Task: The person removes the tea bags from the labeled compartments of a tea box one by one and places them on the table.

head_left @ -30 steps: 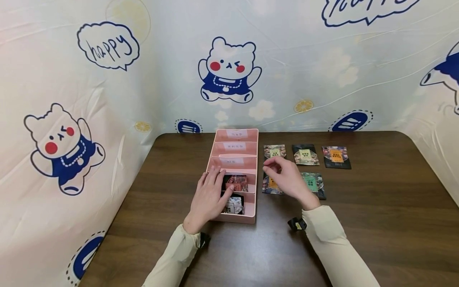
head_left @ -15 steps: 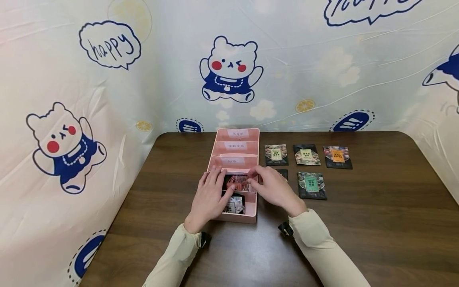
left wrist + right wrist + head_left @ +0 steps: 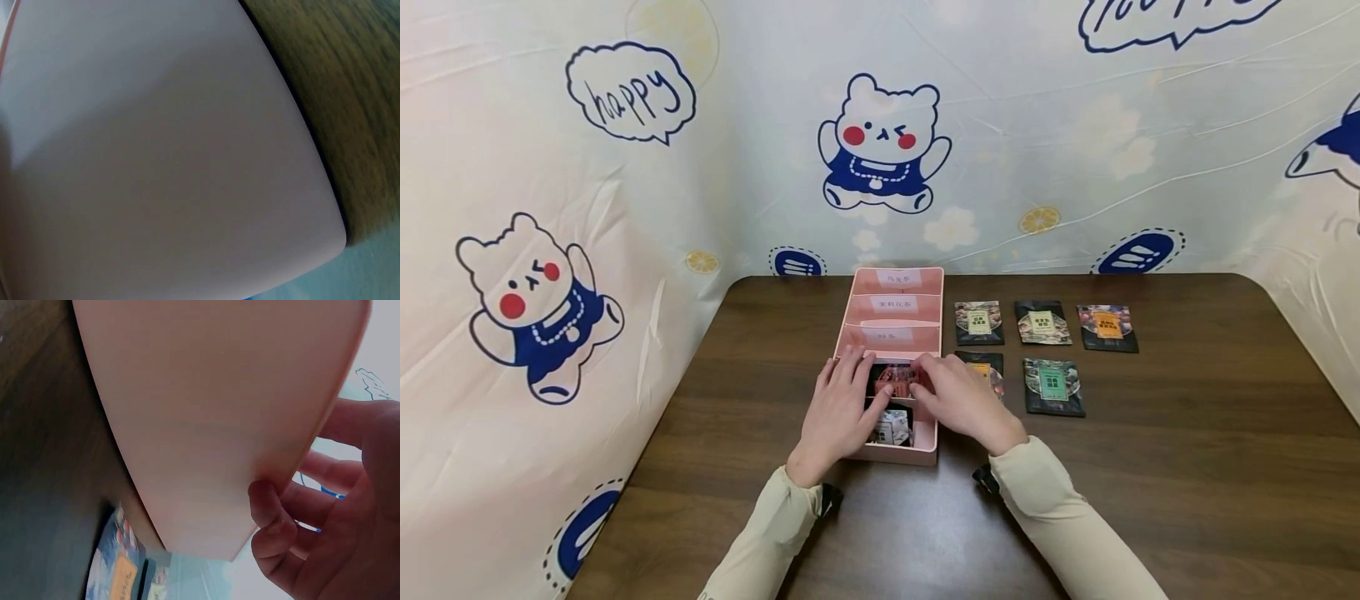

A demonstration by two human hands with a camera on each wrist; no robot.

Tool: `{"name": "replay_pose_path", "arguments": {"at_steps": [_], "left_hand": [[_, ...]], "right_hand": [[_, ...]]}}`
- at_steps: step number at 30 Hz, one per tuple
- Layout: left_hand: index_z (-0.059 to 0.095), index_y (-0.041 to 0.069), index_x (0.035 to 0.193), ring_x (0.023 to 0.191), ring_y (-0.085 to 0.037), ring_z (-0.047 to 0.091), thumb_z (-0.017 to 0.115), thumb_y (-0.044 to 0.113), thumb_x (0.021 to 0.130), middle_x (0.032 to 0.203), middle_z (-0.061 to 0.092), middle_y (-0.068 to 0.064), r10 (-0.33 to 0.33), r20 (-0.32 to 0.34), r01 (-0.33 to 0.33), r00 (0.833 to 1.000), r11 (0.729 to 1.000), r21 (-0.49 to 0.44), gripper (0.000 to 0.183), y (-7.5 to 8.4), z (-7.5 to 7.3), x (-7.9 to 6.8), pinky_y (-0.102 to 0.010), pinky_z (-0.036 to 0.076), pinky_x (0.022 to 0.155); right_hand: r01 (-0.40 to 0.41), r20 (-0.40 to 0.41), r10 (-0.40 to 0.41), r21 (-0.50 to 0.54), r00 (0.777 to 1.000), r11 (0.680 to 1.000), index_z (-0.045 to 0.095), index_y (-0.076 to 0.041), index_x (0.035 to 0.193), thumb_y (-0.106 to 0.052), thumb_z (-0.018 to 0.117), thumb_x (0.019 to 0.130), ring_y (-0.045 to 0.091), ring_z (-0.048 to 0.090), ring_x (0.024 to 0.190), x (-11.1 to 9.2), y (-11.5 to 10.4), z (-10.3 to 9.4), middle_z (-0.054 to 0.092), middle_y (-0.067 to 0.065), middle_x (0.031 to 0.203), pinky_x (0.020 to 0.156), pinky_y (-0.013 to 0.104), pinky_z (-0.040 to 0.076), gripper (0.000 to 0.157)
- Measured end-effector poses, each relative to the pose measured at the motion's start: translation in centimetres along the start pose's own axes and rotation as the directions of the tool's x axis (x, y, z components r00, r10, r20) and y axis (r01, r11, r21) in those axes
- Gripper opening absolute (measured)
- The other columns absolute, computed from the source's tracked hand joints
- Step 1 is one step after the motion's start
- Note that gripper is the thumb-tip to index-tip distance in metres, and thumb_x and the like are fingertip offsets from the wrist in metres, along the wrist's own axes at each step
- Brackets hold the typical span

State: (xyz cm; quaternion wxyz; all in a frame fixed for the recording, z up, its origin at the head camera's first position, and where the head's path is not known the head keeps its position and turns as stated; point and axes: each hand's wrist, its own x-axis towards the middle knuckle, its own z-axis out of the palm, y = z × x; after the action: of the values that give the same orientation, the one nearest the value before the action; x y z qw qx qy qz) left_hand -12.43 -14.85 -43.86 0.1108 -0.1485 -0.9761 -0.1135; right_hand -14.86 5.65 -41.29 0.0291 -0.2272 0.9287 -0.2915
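Note:
A long pink divided box [image 3: 935,433] stands on the table with paper labels in its far compartments. In its two near compartments are a red-and-black sachet [image 3: 891,379] and a white-and-black sachet [image 3: 892,427]. My left hand [image 3: 837,414] rests over the box's left rim, fingers extended and thumb reaching in over the sachets. The right hand [image 3: 962,398] reaches over the right rim, thumb tip at the red-and-black sachet's edge. In the right wrist view some right fingers [image 3: 265,503] curl outside against the pink wall, while the other fingertips are hidden beyond the rim; whether they pinch anything I cannot tell.
Right of the box, several sachets lie flat in two rows: an orange-labelled sachet [image 3: 985,367] partly behind the right hand, a green-labelled sachet [image 3: 1052,387], and others behind them. The brown wooden table [image 3: 1210,450] meets a printed cloth backdrop [image 3: 737,142].
My right hand has moved left from above the loose sachets to the box's right rim, its thumb and fingertips now inside the near compartment. The left hand has stayed in place.

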Motion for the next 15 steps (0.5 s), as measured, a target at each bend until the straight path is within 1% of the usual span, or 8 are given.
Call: {"name": "replay_pose_path", "arguments": {"at_steps": [3,7,12,15], "left_hand": [[0.046,0.005,0.141,0.144,-0.032,0.031,0.041,0.048,0.099,0.15,0.041,-0.016,-0.004,0.005,0.004,1.0,1.0,-0.001,0.061,0.0,0.0,0.0,-0.054,0.024,0.117],[0.046,0.005,0.141,0.144,-0.032,0.031,0.041,0.049,0.099,0.15,0.041,-0.016,-0.008,0.008,0.008,1.0,1.0,-0.005,0.061,0.0,0.0,0.0,-0.053,0.024,0.117],[0.046,0.005,0.141,0.144,-0.032,0.032,0.041,0.048,0.099,0.149,0.042,-0.016,-0.002,0.002,0.002,1.0,1.0,-0.006,0.061,0.0,0.0,0.0,-0.054,0.024,0.117],[0.046,0.004,0.141,0.144,-0.032,0.033,0.042,0.048,0.099,0.149,0.042,-0.016,-0.001,-0.001,0.001,1.0,1.0,-0.01,0.061,0.0,-0.1,-0.1,-0.054,0.024,0.117]], "right_hand": [[-0.009,-0.015,0.01,0.022,1.0,1.0,0.064,-0.013,0.117,-0.026,0.062,0.094,0.021,0.06,0.093,0.1,0.0,0.3,0.069,0.004,0.103,0.075,0.039,0.05,0.027],[-0.023,-0.052,0.027,0.077,0.998,0.997,0.063,-0.012,0.117,-0.024,0.062,0.093,0.021,0.061,0.094,0.1,0.1,0.8,0.069,0.005,0.104,0.079,0.04,0.051,0.026],[-0.034,-0.091,0.049,0.151,0.995,0.988,0.064,-0.012,0.114,-0.021,0.065,0.091,0.017,0.063,0.086,0.2,0.0,1.2,0.069,0.002,0.097,0.076,0.037,0.053,0.025],[-0.043,-0.105,0.063,0.175,0.992,0.984,0.064,-0.012,0.113,-0.02,0.067,0.089,0.016,0.064,0.085,0.2,0.0,1.3,0.069,-0.001,0.093,0.076,0.037,0.053,0.025]]}}
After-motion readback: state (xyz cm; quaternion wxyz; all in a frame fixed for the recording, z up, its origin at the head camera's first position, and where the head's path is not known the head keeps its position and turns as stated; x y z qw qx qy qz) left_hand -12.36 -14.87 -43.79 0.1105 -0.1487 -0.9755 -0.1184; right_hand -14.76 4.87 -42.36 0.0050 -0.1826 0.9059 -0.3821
